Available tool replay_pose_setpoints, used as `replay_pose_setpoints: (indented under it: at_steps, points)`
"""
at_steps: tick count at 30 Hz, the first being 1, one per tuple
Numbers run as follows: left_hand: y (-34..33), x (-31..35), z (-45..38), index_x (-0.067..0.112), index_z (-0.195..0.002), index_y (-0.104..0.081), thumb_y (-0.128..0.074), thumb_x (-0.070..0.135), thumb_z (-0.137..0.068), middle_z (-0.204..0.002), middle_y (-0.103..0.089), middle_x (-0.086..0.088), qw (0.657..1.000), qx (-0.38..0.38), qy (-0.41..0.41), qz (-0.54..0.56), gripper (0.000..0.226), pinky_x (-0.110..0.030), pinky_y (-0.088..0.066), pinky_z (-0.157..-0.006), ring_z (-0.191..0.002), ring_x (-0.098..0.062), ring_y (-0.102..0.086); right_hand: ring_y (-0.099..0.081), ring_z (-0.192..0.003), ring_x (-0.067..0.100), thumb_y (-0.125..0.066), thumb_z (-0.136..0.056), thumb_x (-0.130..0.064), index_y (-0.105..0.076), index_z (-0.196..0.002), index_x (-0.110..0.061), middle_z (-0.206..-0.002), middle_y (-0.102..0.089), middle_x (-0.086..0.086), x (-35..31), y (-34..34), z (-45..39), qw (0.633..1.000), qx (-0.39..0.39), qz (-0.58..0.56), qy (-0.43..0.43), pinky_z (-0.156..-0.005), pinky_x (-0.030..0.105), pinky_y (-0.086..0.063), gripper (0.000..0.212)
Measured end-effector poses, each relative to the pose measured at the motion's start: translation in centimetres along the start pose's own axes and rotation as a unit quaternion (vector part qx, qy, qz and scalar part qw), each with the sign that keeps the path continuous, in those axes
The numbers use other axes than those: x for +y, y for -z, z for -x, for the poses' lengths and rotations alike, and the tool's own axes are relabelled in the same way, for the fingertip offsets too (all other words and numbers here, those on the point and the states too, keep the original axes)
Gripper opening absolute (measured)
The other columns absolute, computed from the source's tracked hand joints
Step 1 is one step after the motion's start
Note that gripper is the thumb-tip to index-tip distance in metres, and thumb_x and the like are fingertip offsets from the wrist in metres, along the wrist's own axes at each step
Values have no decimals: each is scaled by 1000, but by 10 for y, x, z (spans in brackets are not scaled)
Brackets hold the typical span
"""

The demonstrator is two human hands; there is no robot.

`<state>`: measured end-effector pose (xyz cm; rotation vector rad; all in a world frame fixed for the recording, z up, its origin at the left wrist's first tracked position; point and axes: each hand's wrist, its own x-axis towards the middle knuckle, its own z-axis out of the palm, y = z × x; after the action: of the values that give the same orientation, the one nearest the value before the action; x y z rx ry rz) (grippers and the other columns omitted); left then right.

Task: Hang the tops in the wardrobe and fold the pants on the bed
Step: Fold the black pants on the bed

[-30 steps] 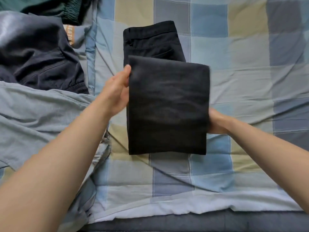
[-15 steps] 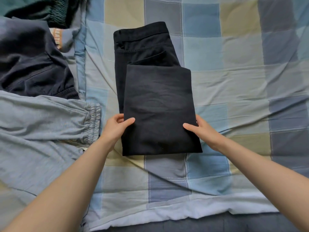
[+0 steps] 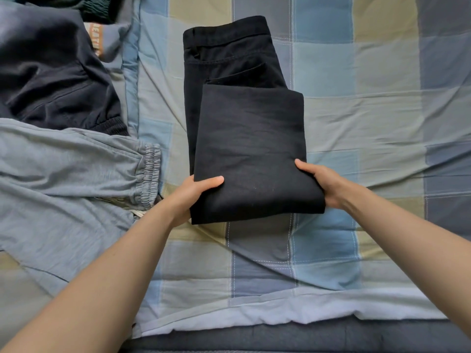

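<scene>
Here, at the near edge of the folded black pants (image 3: 249, 149), the bundle is held from both sides: the left hand (image 3: 190, 197) at its near-left corner, the right hand (image 3: 322, 183) at its near-right, each clamped with thumb on top and fingers tucked beneath. The pants' long axis runs away toward the far waistband, on the checked bed (image 3: 369, 123). Grey pants (image 3: 63, 187) lie to the left.

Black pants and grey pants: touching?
Apart. The head view shows a strip of checked bedcover between the black pants and the grey pants.
</scene>
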<state>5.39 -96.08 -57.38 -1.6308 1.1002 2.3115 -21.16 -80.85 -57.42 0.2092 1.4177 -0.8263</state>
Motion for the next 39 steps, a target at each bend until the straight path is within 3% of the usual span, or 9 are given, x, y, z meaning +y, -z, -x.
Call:
replay_pose_setpoints:
  at_steps: [3,9,13,16,20,30,32,34,39]
  points:
    - [4,-11,8,15,-122,-62,-79,32,-78,-113,-73,1,1000,8,-3,-3,50,-35,-51,-94,-106,-18,-69,-72,-85,12,-54,-94,-39,-67,-105,-15,-97,-75,0,4,-3,0,999,6,32,28,-61,20,-56,30]
    - [5,-65,36,15,-107,-71,-68,27,-90,-105,-75,4,996,48,-28,-75,22,-19,-50,-78,-96,-9,-69,-64,-110,20,-54,-95,-38,-66,-112,-12,-112,-71,2,42,11,12,976,22,199,88,-100,40,-45,33]
    - [-3,-86,47,20,-104,-70,-64,34,-93,-99,-75,13,988,129,-45,-65,19,-14,-48,-78,-94,1,-68,-67,-101,18,-53,-97,-33,-66,-104,-8,-105,-73,6,56,4,16,958,64,252,122,-91,33,-50,29]
    - [-11,-93,48,20,-88,-59,-71,35,-87,-103,-71,-2,967,227,-47,-104,19,-27,-50,-84,-95,-16,-67,-68,-85,23,-54,-97,-31,-61,-101,-2,-100,-71,17,60,-6,15,943,117,273,149,-78,35,-51,30]
    - [-11,-92,44,18,-52,-34,-75,37,-82,-57,-38,3,956,249,-15,-155,54,-31,-26,-56,-55,-17,-33,-46,-63,19,-56,-92,-31,-51,-73,-15,-65,-50,2,56,-10,12,918,158,344,117,-59,32,-38,25]
    - [4,-90,42,17,-56,-36,-76,32,-82,-66,-45,2,933,265,-91,-228,50,-30,-33,-60,-61,-17,-42,-49,-77,21,-64,-85,-20,-52,-73,-13,-75,-50,8,36,-1,15,945,105,309,14,-69,37,-47,19]
    - [5,-90,45,15,-65,-43,-73,30,-84,-75,-50,0,922,266,-105,-260,39,-31,-37,-64,-68,-19,-48,-54,-80,21,-70,-85,-30,-57,-79,-14,-81,-54,6,40,1,20,895,169,403,84,-71,33,-47,22]
    - [10,-86,50,12,-85,-47,-62,22,-91,-87,-50,-4,871,279,-173,-366,19,-38,-40,-68,-76,-25,-50,-54,-93,29,-70,-85,-27,-58,-106,-9,-102,-52,13,42,8,21,785,268,513,221,-81,39,-46,30]
    - [42,-46,41,12,-129,-48,-37,-2,-81,-122,-61,-23,555,238,-407,-685,51,-51,-53,-86,-106,-44,-61,-50,-114,47,-46,-71,16,-35,-143,-17,-126,-49,31,15,21,19,422,226,765,431,-82,52,-52,80]
